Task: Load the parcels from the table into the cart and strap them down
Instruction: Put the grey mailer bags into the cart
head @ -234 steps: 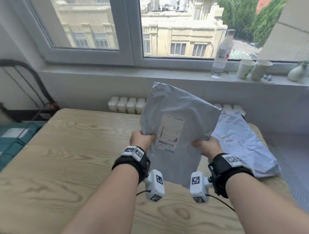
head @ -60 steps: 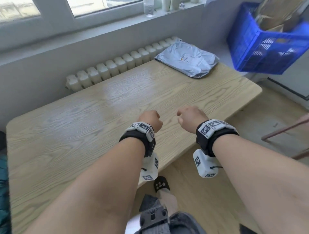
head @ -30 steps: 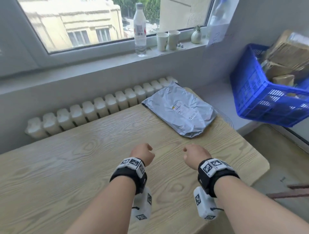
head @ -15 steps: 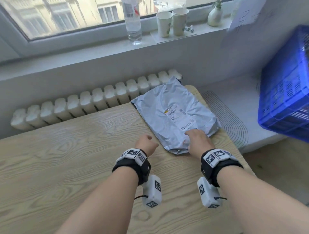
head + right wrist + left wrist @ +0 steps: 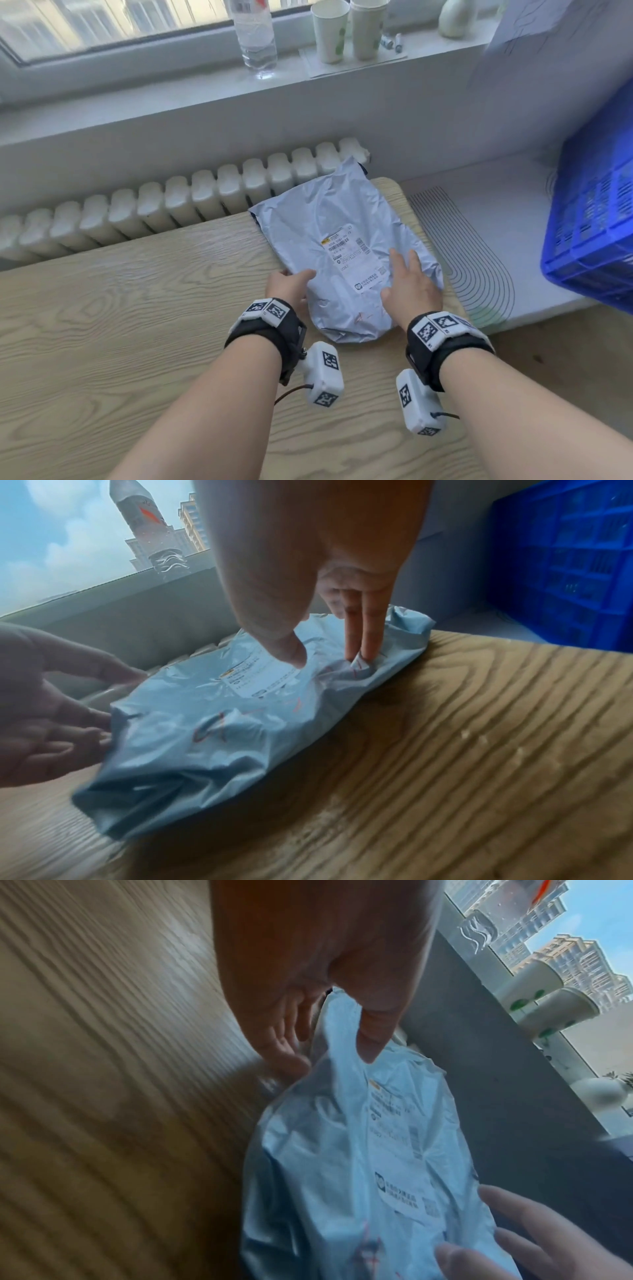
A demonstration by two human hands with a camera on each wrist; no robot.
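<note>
Your right hand [image 5: 411, 291] lies flat on the grey poly mailer parcel [image 5: 342, 240], fingers straight and pressing its right side. Your left hand [image 5: 286, 284] pinches the parcel's left edge, thumb on top. The parcel lies on the wooden table [image 5: 120, 325] between both hands.

Grey parcel [image 5: 337, 246] lies flat on wooden table [image 5: 120, 308] at its far right corner, white label [image 5: 356, 262] facing up. Left hand [image 5: 286, 286] at parcel's left edge, thumb on top, fingers hidden at the edge. Right hand [image 5: 409, 289] flat on parcel's right side, fingers straight, just beside label. Both wrists carry black bands with white marker blocks. White radiator [image 5: 178, 202] behind table under windowsill [image 5: 171, 85]. On sill: clear bottle [image 5: 255, 37], two paper cups [image 5: 349, 29] side by side, small white vase [image 5: 455, 17]. Blue crate [image 5: 596, 219] at right, cut off by frame edge, resting on a low grey ledge [image 5: 479, 240].
</note>
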